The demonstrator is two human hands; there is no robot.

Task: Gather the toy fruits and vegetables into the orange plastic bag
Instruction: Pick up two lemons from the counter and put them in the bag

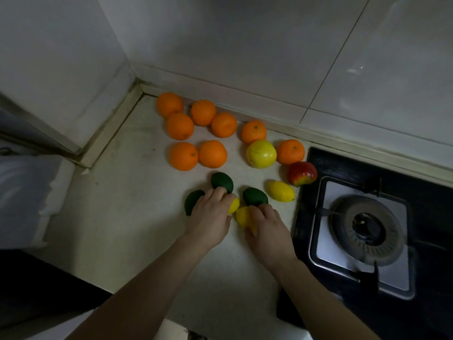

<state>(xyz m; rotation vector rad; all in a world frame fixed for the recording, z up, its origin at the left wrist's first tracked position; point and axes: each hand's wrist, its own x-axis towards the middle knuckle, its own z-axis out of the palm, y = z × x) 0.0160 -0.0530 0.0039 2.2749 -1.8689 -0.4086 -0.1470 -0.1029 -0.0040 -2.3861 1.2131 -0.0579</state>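
Left hand (210, 217) curled over small yellow lemon (234, 205) on worktop (127, 217); dark green fruit (192, 201) just left of it, long axis running away and right. Right hand (268, 229) grips second lemon (244, 217), long axis toward wrist. Step: picking up pieces. Orange bag not visible; next move needs locating it.

I see a dim kitchen corner: white tiled walls (245, 45), a pale speckled counter (137, 217), and a black gas hob (367, 229) at my right.
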